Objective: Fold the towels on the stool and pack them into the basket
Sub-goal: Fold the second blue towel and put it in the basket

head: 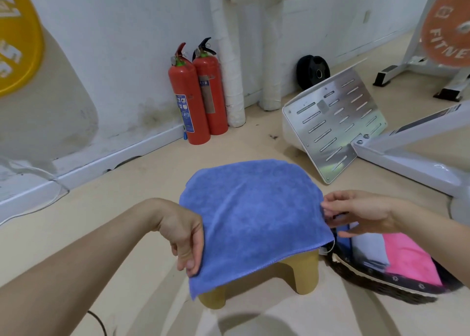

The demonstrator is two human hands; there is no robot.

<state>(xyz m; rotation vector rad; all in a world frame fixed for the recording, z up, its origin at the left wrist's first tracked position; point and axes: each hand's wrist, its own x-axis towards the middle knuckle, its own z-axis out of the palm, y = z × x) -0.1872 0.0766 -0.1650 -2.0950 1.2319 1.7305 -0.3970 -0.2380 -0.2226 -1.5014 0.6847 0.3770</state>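
A blue towel [251, 213] lies spread flat over a small yellow stool [305, 274] and hides its seat. My left hand [187, 241] pinches the towel's near left edge, fingers pointing down. At the towel's right edge my right hand [356, 213] grips the cloth with its fingertips. To the right of the stool stands a dark woven basket [376, 282]. Folded pink [409, 262], grey and blue towels lie inside it, partly hidden by my right hand.
Two red fire extinguishers [197, 94] stand against the white wall behind the stool. A slotted metal plate [333, 122] and white gym-machine frame [407, 157] sit at the right. A black cable [98, 323] lies on the beige floor near left.
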